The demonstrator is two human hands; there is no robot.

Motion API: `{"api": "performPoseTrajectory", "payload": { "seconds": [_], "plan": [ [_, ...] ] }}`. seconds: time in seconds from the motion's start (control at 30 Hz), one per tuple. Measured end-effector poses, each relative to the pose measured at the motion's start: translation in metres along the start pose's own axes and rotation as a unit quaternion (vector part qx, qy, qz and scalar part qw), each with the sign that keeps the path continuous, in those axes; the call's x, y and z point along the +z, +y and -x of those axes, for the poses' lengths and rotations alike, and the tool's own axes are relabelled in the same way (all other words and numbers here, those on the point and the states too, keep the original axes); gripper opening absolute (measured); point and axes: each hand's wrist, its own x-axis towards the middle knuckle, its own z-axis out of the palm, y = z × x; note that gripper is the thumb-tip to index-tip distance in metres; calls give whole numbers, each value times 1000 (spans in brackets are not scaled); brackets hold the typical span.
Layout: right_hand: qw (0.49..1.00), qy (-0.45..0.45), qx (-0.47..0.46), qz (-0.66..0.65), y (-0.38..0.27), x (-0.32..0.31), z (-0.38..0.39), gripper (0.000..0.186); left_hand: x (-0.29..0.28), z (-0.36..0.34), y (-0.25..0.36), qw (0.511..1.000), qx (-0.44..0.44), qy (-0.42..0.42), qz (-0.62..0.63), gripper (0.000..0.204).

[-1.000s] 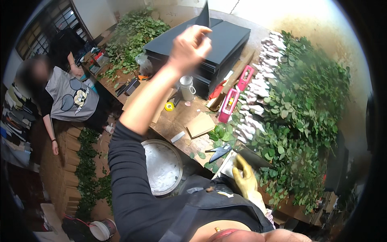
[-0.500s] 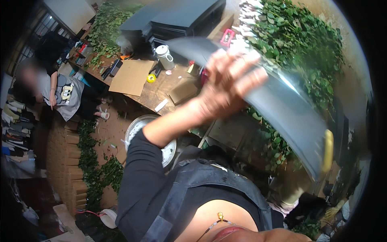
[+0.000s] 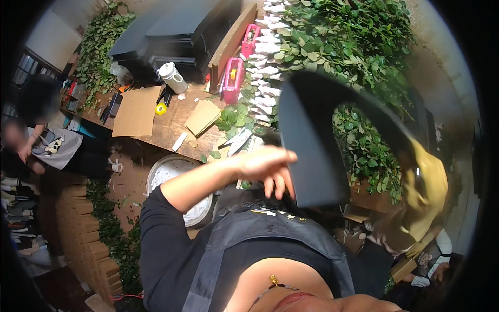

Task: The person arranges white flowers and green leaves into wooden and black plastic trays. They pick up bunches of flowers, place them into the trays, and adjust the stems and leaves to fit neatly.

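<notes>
A large, dark, flexible sheet (image 3: 314, 161) is bent into an arch in front of me. My right hand (image 3: 429, 179), in a yellow glove, is closed on its far right end. My bare left hand (image 3: 267, 166) is at the sheet's left edge, and one fingertip overlaps that edge. The fingers of this hand are apart and lightly bent. Beyond the sheet lie many leafy green stems (image 3: 332, 31), with a row of white wrapped ends (image 3: 267, 67) along their left side.
On the wooden table (image 3: 197, 143) are dark stacked sheets (image 3: 176, 36), a white bottle (image 3: 172, 78), pink tape dispensers (image 3: 233, 80), cardboard (image 3: 136, 112) and scissors (image 3: 238, 139). A round tub (image 3: 166, 174) stands below its edge. People are at the left (image 3: 60, 148) and lower right (image 3: 442, 255).
The sheet has swung from a nearly flat, blurred sweep into an upright arch. My left hand has come down and nearer to me. The view has shifted right.
</notes>
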Motion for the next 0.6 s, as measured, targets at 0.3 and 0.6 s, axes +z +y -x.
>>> {"api": "performPoseTrajectory", "payload": {
  "seconds": [0.3, 0.6],
  "plan": [
    [947, -299, -17, -120, -12, 220, -23, 15, -82, -6, -107, 970, -157, 17, 183, 75],
    [971, -195, -75, -114, -20, 302, -10, 11, -157, -42, -104, 622, -147, 151, -754, 22]
  ]
}}
